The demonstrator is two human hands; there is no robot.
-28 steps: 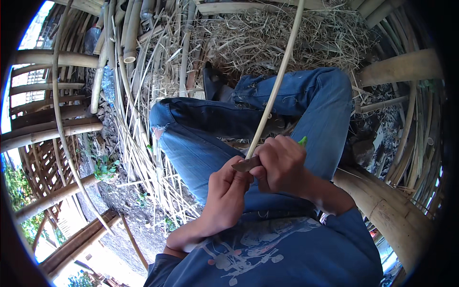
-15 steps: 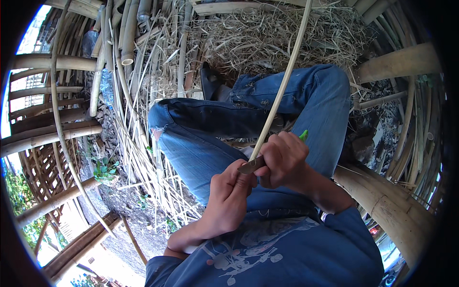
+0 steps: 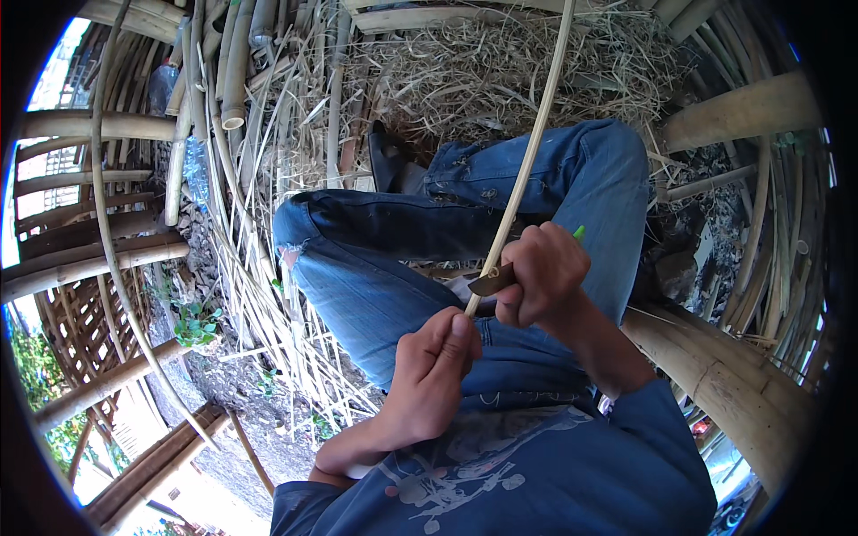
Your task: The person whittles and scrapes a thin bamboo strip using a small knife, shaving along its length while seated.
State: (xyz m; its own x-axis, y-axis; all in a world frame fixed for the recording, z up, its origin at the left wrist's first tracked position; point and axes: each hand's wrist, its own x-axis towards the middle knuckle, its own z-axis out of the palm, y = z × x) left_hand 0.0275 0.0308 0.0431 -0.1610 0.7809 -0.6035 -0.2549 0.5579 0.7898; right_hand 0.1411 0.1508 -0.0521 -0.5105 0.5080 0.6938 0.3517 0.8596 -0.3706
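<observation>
A long pale bamboo strip [image 3: 527,165] slants from the top of the view down to my lap. My left hand [image 3: 435,355] is closed around its near end, thumb on top. In my right hand [image 3: 547,271], wrapped in a fist, is a knife [image 3: 491,283] with a short, broad dark blade. The blade lies across the strip a little beyond my left hand, touching it, with a small curl of shaving at the edge. A bit of green [image 3: 579,233] sticks out behind the right fist, likely the knife's handle end.
Both legs in blue jeans [image 3: 599,179] are bent before me. Curly shavings [image 3: 500,80] heap up beyond my feet. Loose thin strips [image 3: 277,330] lie on the ground at left. A thick bamboo pole [image 3: 715,384] runs along my right side; bamboo rails [image 3: 98,259] stand at left.
My right hand and the knife have moved away from my left hand, up along the strip. A curl of shaving now shows at the blade. The left hand keeps its grip.
</observation>
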